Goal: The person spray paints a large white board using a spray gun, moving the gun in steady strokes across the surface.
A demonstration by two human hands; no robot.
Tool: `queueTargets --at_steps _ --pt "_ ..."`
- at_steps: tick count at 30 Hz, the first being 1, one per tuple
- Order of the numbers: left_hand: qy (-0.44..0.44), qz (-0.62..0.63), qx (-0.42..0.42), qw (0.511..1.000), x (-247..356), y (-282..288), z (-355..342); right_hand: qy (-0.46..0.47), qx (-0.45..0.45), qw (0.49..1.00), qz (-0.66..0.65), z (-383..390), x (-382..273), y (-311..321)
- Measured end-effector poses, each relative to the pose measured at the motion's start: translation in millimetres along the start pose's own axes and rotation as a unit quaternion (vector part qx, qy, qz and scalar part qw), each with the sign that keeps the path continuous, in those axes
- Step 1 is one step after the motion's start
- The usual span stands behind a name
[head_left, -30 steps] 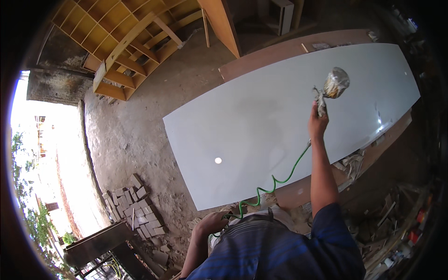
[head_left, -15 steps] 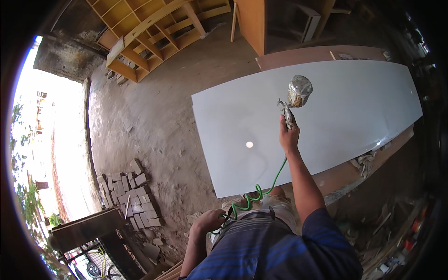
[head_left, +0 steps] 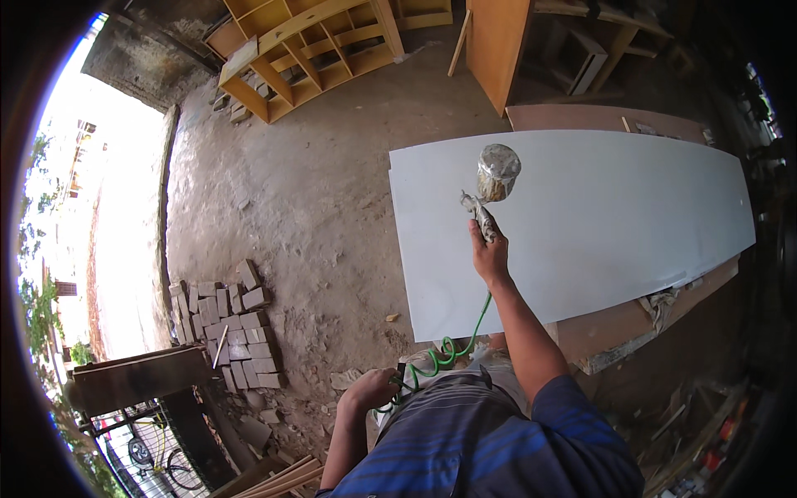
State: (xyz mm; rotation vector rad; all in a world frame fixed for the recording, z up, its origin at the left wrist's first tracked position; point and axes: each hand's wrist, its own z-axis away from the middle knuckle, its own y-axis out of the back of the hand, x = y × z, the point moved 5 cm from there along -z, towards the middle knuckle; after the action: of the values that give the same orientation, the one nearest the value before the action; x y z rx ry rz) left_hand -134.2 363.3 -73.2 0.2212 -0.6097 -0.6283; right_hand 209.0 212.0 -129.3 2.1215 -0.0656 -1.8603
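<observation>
My right hand (head_left: 491,256) is wrapped round the handle of a paint-smeared spray gun (head_left: 481,217), held out over a large white panel (head_left: 581,224). On the gun sits a silvery cup (head_left: 499,173) with brownish stains. A coiled green air hose (head_left: 447,352) runs from below the right hand toward my waist. There my left hand (head_left: 374,388) is closed round the hose near its dark end. The panel's smooth face lies flat beneath the gun, and its near left corner comes close to my legs.
Stacked grey bricks (head_left: 241,336) stand on the rough floor at left. A yellow wooden shelf frame (head_left: 311,70) lies at the far side, beside an upright orange board (head_left: 496,50). Brown boards (head_left: 610,328) show under the white panel. A crumpled rag (head_left: 661,309) hangs at its near edge.
The right hand and spray gun have moved left, now nearer the panel's left edge. My view has shifted, so the panel sits farther right. The left hand keeps its hold on the hose.
</observation>
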Motion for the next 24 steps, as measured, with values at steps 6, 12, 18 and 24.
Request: queueTargets --at_steps 6,12,18,24 --pt "-0.018 -0.024 -0.004 1.000 -9.1 -6.2 -8.6 0.013 0.025 0.999 -0.027 -5.3 1.2 11.6" --pt "-0.007 -0.036 -0.015 0.999 17.3 -15.3 -19.0 0.028 0.101 0.993 0.057 -37.2 25.6 88.4" --pt "-0.010 -0.042 -0.024 0.999 54.2 -31.3 -37.4 0.033 0.189 0.978 0.087 -77.0 46.9 172.9" --pt "-0.008 -0.047 -0.029 0.998 100.4 -44.1 -51.4 0.030 0.250 0.963 0.097 -117.2 71.2 251.6"
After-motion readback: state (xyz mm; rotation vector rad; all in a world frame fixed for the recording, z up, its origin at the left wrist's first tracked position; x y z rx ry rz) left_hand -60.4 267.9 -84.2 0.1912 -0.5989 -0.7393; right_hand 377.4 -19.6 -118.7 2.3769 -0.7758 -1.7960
